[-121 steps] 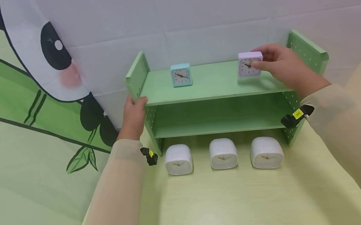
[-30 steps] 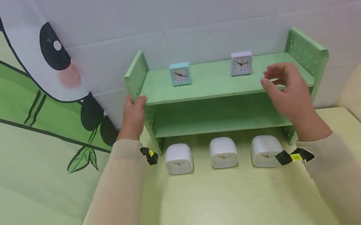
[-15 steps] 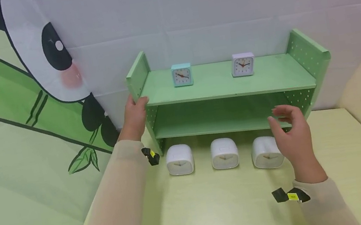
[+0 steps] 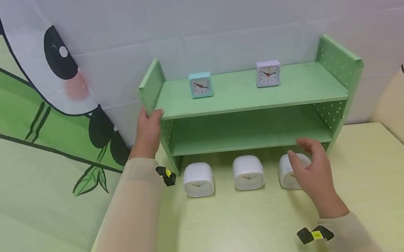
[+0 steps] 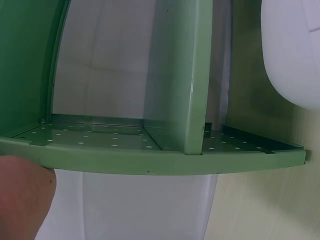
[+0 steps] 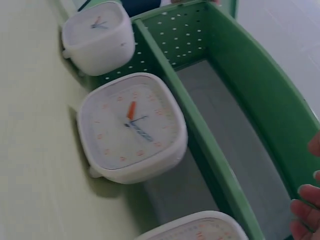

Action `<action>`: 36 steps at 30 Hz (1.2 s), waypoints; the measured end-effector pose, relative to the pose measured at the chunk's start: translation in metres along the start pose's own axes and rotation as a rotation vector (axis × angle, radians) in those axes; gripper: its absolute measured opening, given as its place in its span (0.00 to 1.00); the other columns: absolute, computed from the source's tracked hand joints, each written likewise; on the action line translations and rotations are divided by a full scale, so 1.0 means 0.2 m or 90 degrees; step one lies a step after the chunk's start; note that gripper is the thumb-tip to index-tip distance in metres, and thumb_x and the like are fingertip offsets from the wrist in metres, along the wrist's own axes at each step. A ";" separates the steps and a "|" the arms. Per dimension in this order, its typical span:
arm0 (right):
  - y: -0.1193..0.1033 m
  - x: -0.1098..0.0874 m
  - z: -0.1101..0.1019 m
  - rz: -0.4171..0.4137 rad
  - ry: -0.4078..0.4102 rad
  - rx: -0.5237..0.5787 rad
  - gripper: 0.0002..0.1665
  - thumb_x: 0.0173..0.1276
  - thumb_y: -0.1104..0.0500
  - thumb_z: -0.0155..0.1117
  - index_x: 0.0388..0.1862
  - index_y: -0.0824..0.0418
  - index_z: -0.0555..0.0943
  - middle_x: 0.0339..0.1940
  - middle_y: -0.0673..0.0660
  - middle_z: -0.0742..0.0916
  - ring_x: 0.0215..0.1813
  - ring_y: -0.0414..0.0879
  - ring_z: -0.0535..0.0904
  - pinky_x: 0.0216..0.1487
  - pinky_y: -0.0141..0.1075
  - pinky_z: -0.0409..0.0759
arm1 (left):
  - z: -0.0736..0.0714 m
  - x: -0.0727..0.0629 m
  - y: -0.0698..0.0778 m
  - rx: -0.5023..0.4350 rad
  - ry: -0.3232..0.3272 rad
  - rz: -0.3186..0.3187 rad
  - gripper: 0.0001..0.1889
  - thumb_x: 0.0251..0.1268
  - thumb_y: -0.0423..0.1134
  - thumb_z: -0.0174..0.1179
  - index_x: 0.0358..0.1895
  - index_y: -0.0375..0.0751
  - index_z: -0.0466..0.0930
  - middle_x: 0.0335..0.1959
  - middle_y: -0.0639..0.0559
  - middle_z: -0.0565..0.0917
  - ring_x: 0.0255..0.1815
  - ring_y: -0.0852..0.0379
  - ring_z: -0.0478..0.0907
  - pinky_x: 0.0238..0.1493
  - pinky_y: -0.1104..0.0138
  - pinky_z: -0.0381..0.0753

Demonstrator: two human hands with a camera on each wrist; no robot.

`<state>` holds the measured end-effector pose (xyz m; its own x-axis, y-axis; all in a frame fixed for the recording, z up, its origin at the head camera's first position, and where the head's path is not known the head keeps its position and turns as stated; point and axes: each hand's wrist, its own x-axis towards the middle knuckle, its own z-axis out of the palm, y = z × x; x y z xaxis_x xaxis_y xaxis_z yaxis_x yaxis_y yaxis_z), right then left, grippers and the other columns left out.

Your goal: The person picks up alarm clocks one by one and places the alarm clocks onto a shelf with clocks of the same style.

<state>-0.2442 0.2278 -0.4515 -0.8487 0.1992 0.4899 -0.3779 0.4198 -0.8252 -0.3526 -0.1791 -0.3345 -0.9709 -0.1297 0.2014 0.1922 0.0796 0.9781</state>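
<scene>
My left hand [image 4: 147, 132] grips the left side panel of a green two-tier shelf [image 4: 257, 124], thumb over the front edge. Curved but holding nothing, my right hand [image 4: 314, 174] hovers at the right-hand white alarm clock [image 4: 286, 174] and partly hides it in the head view. A middle white clock [image 4: 248, 172] and a left white clock [image 4: 198, 180] stand in line with it below the shelf's front. On the top board sit a small teal clock [image 4: 201, 85] and a small lilac clock [image 4: 268, 74]. In the right wrist view, my fingers [image 6: 307, 210] show at the right edge.
The shelf stands on a pale wooden table [image 4: 227, 232], close against a cloth backdrop [image 4: 223, 12] printed with a panda and bamboo. Perforated side panels [image 4: 338, 62] rise above the top board at both ends. The lower board [image 4: 242, 130] lies just behind the white clocks.
The right hand let go of the lilac clock, which now stands farther left on the top board. That hand then came down to the right-hand white clock. The left hand stayed on the panel.
</scene>
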 end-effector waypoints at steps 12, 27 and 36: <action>0.18 -0.14 0.13 -0.076 0.108 -0.057 0.36 0.60 0.64 0.73 0.65 0.72 0.70 0.71 0.69 0.70 0.73 0.63 0.59 0.68 0.59 0.57 | 0.01 0.00 -0.01 -0.008 -0.003 0.016 0.32 0.77 0.42 0.51 0.81 0.50 0.56 0.74 0.46 0.67 0.73 0.50 0.63 0.75 0.50 0.59; 0.28 -0.19 0.19 0.121 0.159 -0.076 0.65 0.51 0.53 0.87 0.78 0.68 0.56 0.76 0.69 0.60 0.74 0.67 0.55 0.69 0.65 0.54 | 0.00 0.01 -0.02 0.008 -0.006 0.006 0.32 0.77 0.44 0.52 0.81 0.52 0.57 0.75 0.49 0.67 0.74 0.50 0.63 0.76 0.50 0.58; 0.29 -0.20 0.22 0.260 0.162 -0.004 0.78 0.46 0.47 0.90 0.83 0.61 0.46 0.76 0.66 0.58 0.74 0.60 0.56 0.75 0.51 0.56 | 0.00 0.01 -0.02 0.002 -0.009 0.000 0.32 0.78 0.44 0.51 0.82 0.53 0.55 0.75 0.49 0.66 0.74 0.50 0.62 0.76 0.51 0.58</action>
<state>-0.2493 0.2050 -0.5307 -0.8091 0.5596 0.1794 -0.0290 0.2670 -0.9633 -0.3551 -0.1793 -0.3371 -0.9727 -0.1162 0.2009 0.1920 0.0834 0.9778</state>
